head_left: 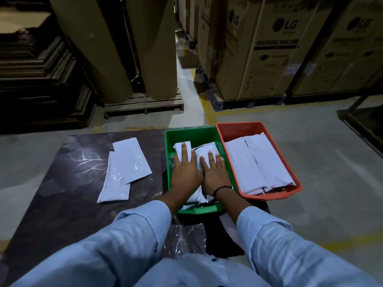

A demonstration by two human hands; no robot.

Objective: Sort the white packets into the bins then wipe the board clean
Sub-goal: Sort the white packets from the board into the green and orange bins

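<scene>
- Far left lies the dark board (62, 183). On it are two loose packets (132, 160), white and overlapping, well apart from either bin and not yet sorted.
- Inside the green bin (187, 133), my left hand (185, 172) lies flat with its fingers straight and slightly spread. It presses on a folded packet (178, 147) at the bin's left side.
- Just beside it, thumbs nearly touching, my right hand (215, 172) is flat too, fingers straight, bearing down on the middle packets (205, 150).
- The red bin (238, 125) stands against the green one's right wall and holds stacked packets (259, 162), with neither hand on them.
- My read is that sorting is in hand — I'm settling the green bin's load — and wiping has not begun.
- Next, I reckon, the left hand lifts out, reaches left and takes the upper loose packet by an edge. I can spot no cloth for the wipe.
</scene>
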